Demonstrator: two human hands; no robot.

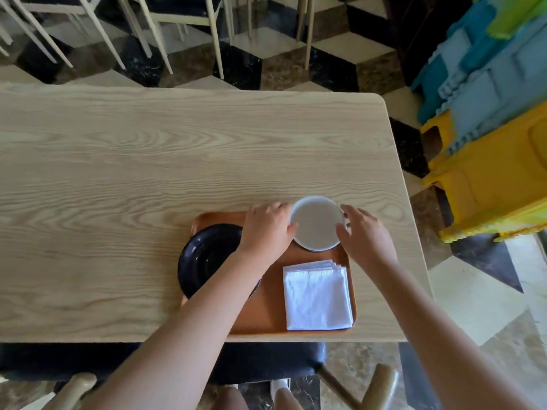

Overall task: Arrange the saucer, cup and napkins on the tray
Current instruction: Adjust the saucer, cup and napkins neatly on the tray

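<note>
An orange-brown tray [266,309] lies at the near edge of the wooden table. A black saucer [207,258] rests on its left part, overhanging the left rim, and my left forearm hides part of it. A stack of folded white napkins [316,297] lies at the tray's front right. A white cup [316,223] stands at the tray's back right corner. My left hand [266,229] grips the cup's left side, thumb on the rim. My right hand [367,238] curls around its right side, thumb touching the rim.
The light wooden table [148,158] stretches left and away from the tray. Stacked yellow and blue plastic items [488,173] stand on the floor past the table's right edge. White chair legs [216,39] stand behind the table. A dark-seated chair [266,359] is under the near edge.
</note>
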